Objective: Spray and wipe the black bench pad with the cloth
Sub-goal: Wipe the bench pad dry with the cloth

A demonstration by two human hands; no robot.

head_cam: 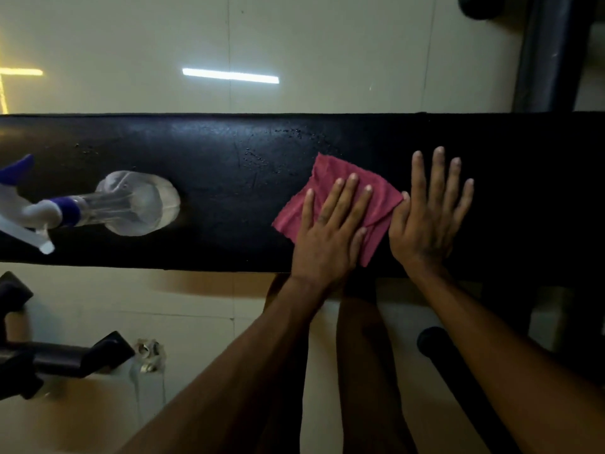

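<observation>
The black bench pad (229, 191) runs across the view from left to right, with small droplets near its far edge. A dark red cloth (330, 173) lies flat on the pad, right of the middle. My left hand (330, 231) presses flat on the cloth with straight fingers. Just to its right, my right hand (432, 217) rests flat on the bare pad, its thumb touching the cloth's right edge. A clear spray bottle (131, 204) with a white and blue trigger head stands on the pad at the left, apart from both hands.
Pale tiled floor (294, 44) lies beyond and below the bench. A dark metal frame post (546, 54) rises at the upper right. Black equipment handles (65, 358) sit at the lower left, and a black roller (435, 342) is at the lower right.
</observation>
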